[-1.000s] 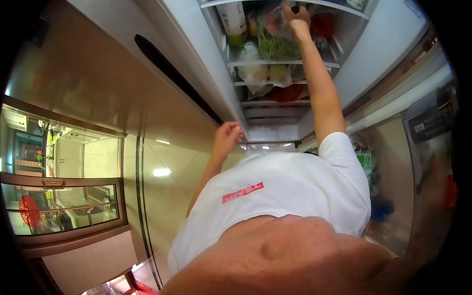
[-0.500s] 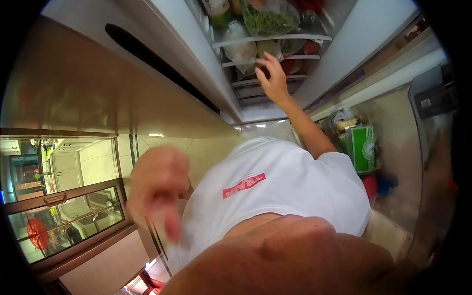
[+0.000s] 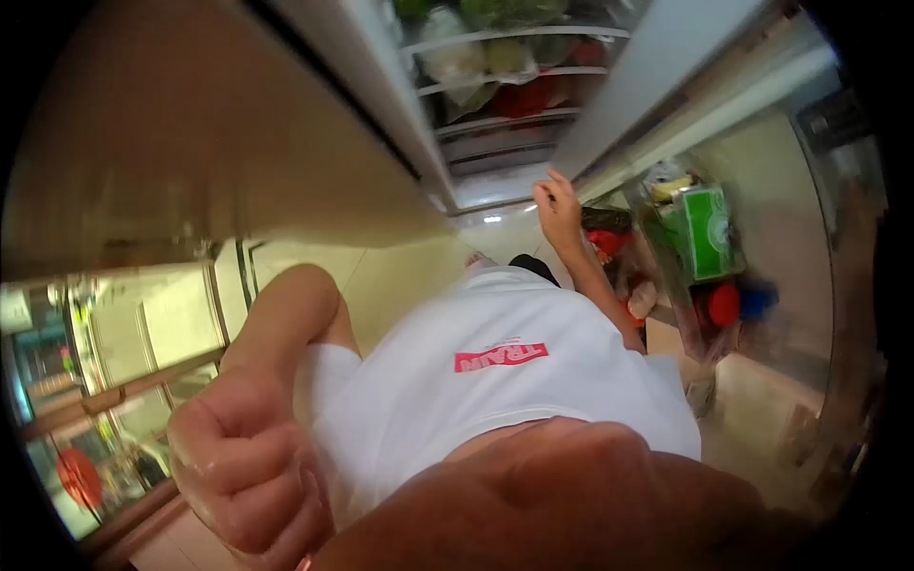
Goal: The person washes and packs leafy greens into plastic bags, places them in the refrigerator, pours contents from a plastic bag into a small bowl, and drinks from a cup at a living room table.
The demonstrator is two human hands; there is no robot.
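My left hand (image 3: 243, 466) is raised close to the camera at the lower left, its fingers curled into a fist. What lies inside it, if anything, is hidden. My right hand (image 3: 560, 207) hangs just outside the refrigerator (image 3: 433, 143), near its lower front edge. Its fingers are loosely bent and apart, with nothing visible in them. Bagged produce (image 3: 452, 57), green and pale, crowds the upper shelves (image 3: 514, 78). A red item (image 3: 528, 97) sits below.
An open refrigerator door (image 3: 657, 86) stands on the right. Beside it are a green box (image 3: 706, 233), a red round item (image 3: 724, 305) and a blue one (image 3: 759, 300). A wide brown panel (image 3: 143, 162) fills the left, above a glazed door (image 3: 105, 409).
My right hand has come away from the refrigerator shelves and dropped lower. My left fist has moved down and left in the view. The camera has shifted, moving the refrigerator higher in view.
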